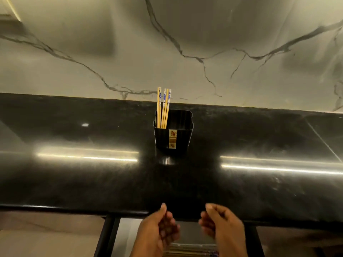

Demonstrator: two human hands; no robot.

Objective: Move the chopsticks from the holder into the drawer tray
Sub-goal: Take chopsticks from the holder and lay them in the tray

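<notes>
- At the 6 o'clock edge, below both hands, a pale ridged strip of the drawer tray [191, 250] shows inside the open black-framed drawer [109, 236]; what lies in it is too blurred to make out.
- The left hand [157, 230] sits at about 7 o'clock from the picture's middle, thumb raised toward the counter edge, fingers loosely curled inward. It grips nothing visible.
- The right hand [222, 227] is just beside it at about 5 o'clock, thumb likewise up, fingers bent and blurred. It too is empty as far as can be seen, and a clear gap separates the two hands.
- Both hands hover over the near rim of the glossy black stone countertop [74, 182], which runs the full width of the view and carries two bright streaks of reflected light at 9 and 3 o'clock.
- Near the middle of the countertop, well apart from the hands, stands a black, square, ribbed plastic holder [181, 138], upright, with a narrow gold-and-white label down its front face.
- The bamboo chopsticks with blue-and-white patterned tops [164, 108] are in that holder, bunched in its left rear corner at roughly 11 o'clock within the opening, standing nearly upright with a slight lean.
- Farthest away, at 12 o'clock, rises a pale marble backsplash with dark grey veins [111, 52].
</notes>
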